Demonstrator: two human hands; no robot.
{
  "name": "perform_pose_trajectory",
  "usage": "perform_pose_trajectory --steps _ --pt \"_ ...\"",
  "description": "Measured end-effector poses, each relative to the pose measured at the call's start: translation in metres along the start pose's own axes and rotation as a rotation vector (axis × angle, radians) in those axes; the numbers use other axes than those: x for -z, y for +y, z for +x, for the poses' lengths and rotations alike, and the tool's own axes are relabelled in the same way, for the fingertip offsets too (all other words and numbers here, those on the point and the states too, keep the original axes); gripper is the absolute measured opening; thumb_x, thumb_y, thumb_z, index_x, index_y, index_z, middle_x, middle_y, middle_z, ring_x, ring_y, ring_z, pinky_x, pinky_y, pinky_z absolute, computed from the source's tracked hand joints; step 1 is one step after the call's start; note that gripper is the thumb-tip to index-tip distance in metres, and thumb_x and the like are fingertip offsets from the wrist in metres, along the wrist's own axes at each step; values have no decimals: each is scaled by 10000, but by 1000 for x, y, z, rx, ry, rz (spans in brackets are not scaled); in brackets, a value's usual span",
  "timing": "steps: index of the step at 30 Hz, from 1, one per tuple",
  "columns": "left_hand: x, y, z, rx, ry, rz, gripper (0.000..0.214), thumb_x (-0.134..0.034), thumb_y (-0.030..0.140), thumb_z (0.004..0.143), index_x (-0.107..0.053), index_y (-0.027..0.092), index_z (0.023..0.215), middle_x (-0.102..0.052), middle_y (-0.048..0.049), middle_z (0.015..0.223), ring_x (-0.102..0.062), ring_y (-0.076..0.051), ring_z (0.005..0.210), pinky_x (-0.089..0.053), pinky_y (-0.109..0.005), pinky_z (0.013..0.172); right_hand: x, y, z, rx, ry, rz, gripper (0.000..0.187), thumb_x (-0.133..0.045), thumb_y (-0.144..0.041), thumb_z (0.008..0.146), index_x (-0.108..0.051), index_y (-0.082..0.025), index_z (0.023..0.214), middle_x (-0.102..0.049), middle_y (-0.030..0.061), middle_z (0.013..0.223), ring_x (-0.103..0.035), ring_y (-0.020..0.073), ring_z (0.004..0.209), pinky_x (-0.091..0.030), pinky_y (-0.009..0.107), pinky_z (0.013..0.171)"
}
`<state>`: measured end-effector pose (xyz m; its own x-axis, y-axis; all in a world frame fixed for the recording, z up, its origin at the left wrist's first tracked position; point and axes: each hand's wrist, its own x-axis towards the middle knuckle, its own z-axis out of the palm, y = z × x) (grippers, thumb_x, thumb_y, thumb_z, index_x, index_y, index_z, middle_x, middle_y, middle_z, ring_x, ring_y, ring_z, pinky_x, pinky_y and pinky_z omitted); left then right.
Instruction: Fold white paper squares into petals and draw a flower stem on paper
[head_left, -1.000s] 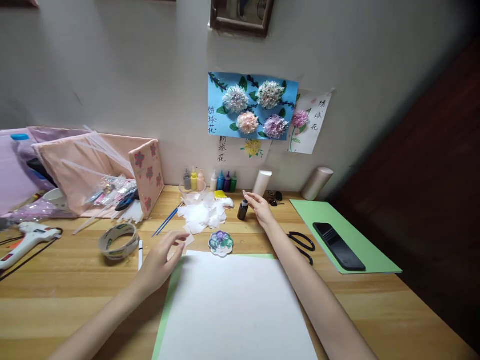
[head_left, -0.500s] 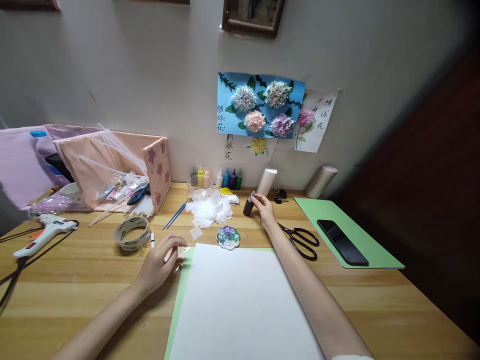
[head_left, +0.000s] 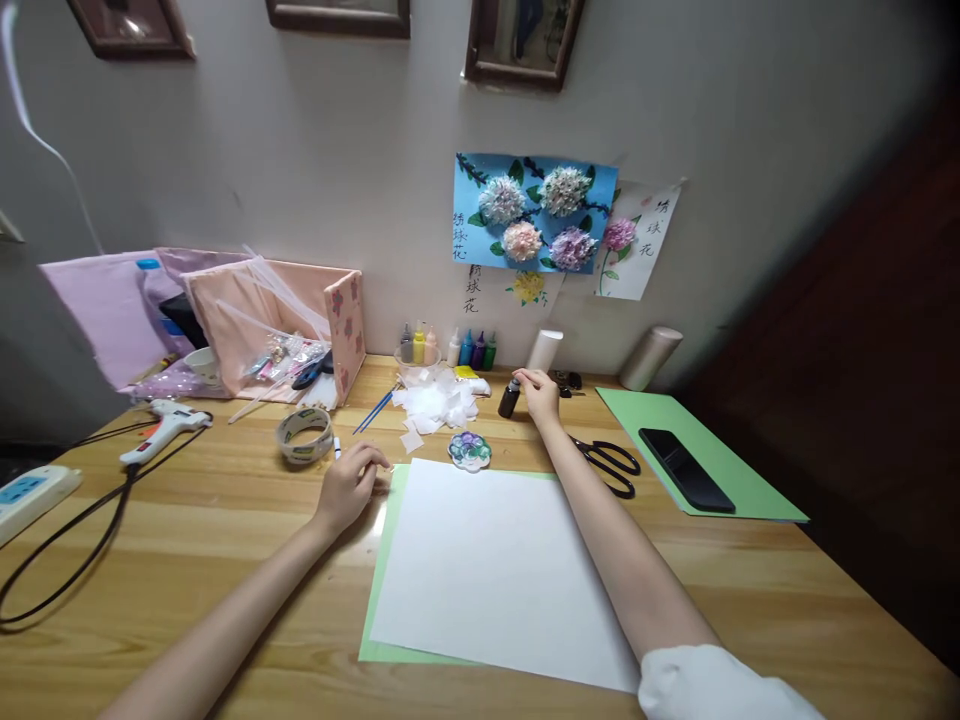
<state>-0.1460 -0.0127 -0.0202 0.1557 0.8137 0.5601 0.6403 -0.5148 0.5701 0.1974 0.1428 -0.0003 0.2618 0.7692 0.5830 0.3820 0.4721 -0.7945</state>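
My right hand [head_left: 541, 398] reaches to the back of the table, its fingertips closed at the top of a small dark bottle [head_left: 508, 400]. The bottle stands nearly upright on the wood. My left hand [head_left: 349, 488] rests on the table, empty, with loosely bent fingers and the thumb apart. Close to it are a white pen-like stick [head_left: 337, 447] and a roll of tape [head_left: 304, 436]. Between my arms, a white sheet of paper [head_left: 495, 570] lies on a green sheet [head_left: 375, 630]. Just beyond the paper sits a paint-stained flower-shaped palette [head_left: 470, 451].
White paper squares [head_left: 435, 400] lie near several paint bottles [head_left: 478, 351]. Black scissors [head_left: 611, 463] lie right of my right forearm, and a phone [head_left: 686, 470] lies on green card [head_left: 750, 490]. At left are a glue gun [head_left: 166, 430], a power strip [head_left: 34, 500] and a pink box [head_left: 346, 335].
The view has shifted, bringing the power strip and the paper's near edge into sight. My right hand stays at the dark bottle's top. My left hand keeps its place by the paper.
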Motion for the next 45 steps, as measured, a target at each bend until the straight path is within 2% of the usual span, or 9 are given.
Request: perform_pose_trajectory --steps 6,13,20,27,30,33,34,39,45 --pt "13 -2 -5 226 177 125 188 -388 184 835 -564 187 769 -597 -25 811 -569 -156 781 -427 -260 714 -17 7 -12 -19 -41 -2 402 -520 -486 770 -635 -152 960 -696 108 949 -639 227 899 -494 359 824" --pt "28 21 -10 587 -66 621 264 -450 400 832 -505 157 916 -587 -96 945 -604 -254 846 -422 -313 626 -17 14 -15 -41 -109 -117 352 -656 -439 667 -659 -156 877 -712 102 879 -656 235 811 -498 374 798" --pt "28 36 -11 656 -304 765 270 -396 304 874 -500 96 1011 -634 -156 955 -635 -286 892 -431 -319 655 -8 17 15 -93 78 -275 419 -610 -518 680 -664 -150 873 -703 131 915 -640 265 840 -467 388 815" --pt "26 36 -11 683 -359 678 201 -411 256 837 -551 122 890 -672 -149 883 -645 -279 841 -365 -298 601 -4 30 25 -171 33 -345 433 -660 -527 628 -647 -152 843 -696 144 880 -624 283 837 -457 410 799" --pt "22 39 -12 641 -334 557 159 -439 292 828 -533 164 841 -673 -91 834 -634 -232 767 -320 -269 563 2 22 17 -172 9 -386 563 -701 -461 619 -582 -121 1052 -657 167 999 -592 285 926 -439 419 847" --pt "16 48 -14 569 -295 384 159 -440 339 842 -505 196 821 -643 -22 761 -593 -173 677 -300 -244 550 15 -13 -21 -36 165 -487 579 -613 -382 741 -455 -96 1218 -599 175 1048 -532 283 1000 -383 466 916" --pt "13 52 -15 528 -294 323 162 -438 350 846 -498 202 821 -627 -4 740 -576 -158 657 -304 -239 555 19 -28 -41 45 120 -466 539 -565 -347 786 -428 -116 1253 -600 144 996 -542 258 938 -415 441 872" --pt "-8 75 -17 298 -438 120 135 -454 343 843 -478 211 823 -574 22 724 -534 -141 642 -316 -238 576 27 -89 -137 379 -737 -386 280 -488 -173 837 -554 -229 1103 -631 56 832 -574 198 772 -452 315 695" --pt "-27 63 -13 396 -431 60 145 -362 342 889 -421 210 872 -553 9 717 -539 -160 648 -349 -253 591 12 -78 -151 274 -799 -331 102 -499 -168 862 -593 -205 877 -658 49 835 -598 185 791 -471 299 690"
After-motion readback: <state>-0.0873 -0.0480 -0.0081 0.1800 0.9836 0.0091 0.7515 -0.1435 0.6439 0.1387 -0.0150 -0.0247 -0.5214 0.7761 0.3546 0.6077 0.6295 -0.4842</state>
